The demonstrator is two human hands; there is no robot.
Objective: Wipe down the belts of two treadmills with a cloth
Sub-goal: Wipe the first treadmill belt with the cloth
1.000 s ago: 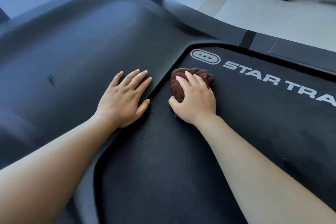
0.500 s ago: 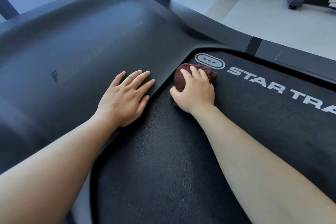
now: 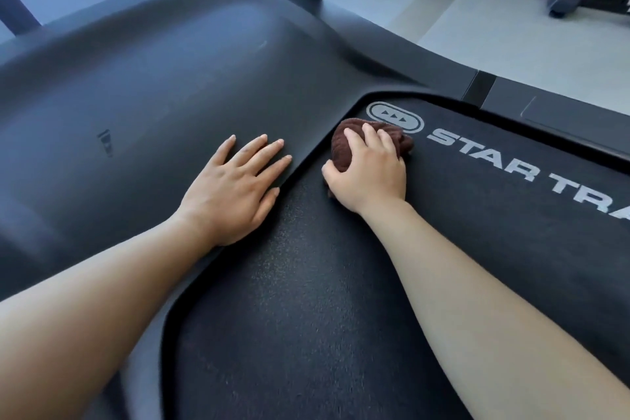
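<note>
We counted one belt [image 3: 306,300], one cloth [image 3: 342,149] and two hands. Our right hand [image 3: 368,177] gripped the cloth on the belt's front corner. Our left hand [image 3: 231,191] lay flat, fingers straight, on the cover [image 3: 153,78] beside the belt.

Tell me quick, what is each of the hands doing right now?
Left hand: open, fingers straight, resting flat on the motor cover.
Right hand: fingers curled round the brown cloth, pressing it on the belt.

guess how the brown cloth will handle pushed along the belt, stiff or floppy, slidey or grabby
Probably floppy: the cloth sits bunched in soft folds under the right hand. It likely weighs little, since curled fingers gather it. On the grainy belt it may drag rather than glide.
</note>
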